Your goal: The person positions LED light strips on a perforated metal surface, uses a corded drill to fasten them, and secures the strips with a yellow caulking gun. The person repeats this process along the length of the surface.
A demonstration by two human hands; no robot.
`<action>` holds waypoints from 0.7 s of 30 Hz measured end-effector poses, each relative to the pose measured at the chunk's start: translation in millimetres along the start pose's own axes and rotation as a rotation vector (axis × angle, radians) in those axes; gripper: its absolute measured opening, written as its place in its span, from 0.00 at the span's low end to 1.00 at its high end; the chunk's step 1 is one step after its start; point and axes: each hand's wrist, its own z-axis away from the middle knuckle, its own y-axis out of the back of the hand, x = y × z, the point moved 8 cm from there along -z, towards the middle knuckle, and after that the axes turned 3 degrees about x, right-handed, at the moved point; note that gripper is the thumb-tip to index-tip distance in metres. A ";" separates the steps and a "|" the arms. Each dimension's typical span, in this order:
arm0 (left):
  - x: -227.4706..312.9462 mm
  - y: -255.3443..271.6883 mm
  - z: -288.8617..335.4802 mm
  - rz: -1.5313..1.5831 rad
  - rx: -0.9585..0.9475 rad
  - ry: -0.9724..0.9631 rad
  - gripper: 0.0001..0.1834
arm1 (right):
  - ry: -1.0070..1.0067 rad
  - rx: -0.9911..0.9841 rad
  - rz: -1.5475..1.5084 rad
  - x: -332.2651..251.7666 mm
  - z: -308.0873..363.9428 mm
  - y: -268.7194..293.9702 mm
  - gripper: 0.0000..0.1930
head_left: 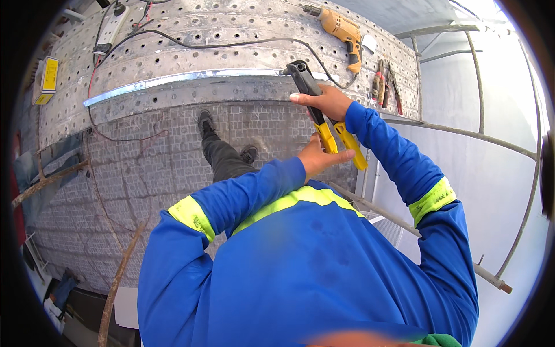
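Observation:
I hold a hand riveter (307, 87) with a black body and two yellow grips, just off the near edge of the perforated metal platform (231, 58). My right hand (330, 103) is wrapped around its black upper part, with the thumb across the front. Lower down, my left hand (319, 157) is closed around one yellow grip; some of its fingers are hidden. The two grips are slightly spread. Beside the tool's head, a long shiny metal strip (191, 77) lies along the platform's near edge.
A yellow-orange power drill (341, 32) rests at the far right, its black cable crossing the platform. Near it are several pliers (384, 87). A white power strip (113, 26) and a yellow-and-white box (47, 80) sit at the left. Scaffold rails (462, 132) border the right side.

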 end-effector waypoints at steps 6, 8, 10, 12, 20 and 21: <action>39.2 -6.6 29.2 0.068 0.175 -0.109 0.53 | -0.036 -0.058 -0.119 6.2 -6.3 -3.8 0.34; 41.1 -7.6 29.9 0.077 0.167 -0.146 0.49 | -0.031 0.013 -0.122 10.7 -7.9 -3.2 0.35; 36.9 -2.2 28.6 0.071 0.209 -0.193 0.44 | -0.027 0.055 -0.143 15.7 -10.1 -8.4 0.36; 29.2 6.9 25.9 0.033 0.273 -0.229 0.40 | 0.034 0.141 -0.130 16.2 -12.3 -11.1 0.34; 18.3 37.1 27.5 -0.042 0.183 -0.208 0.31 | 0.043 0.266 -0.194 12.9 -11.8 -12.3 0.30; 22.3 31.2 30.1 0.104 0.098 -0.216 0.29 | 0.043 0.295 -0.186 10.5 -10.3 -7.2 0.31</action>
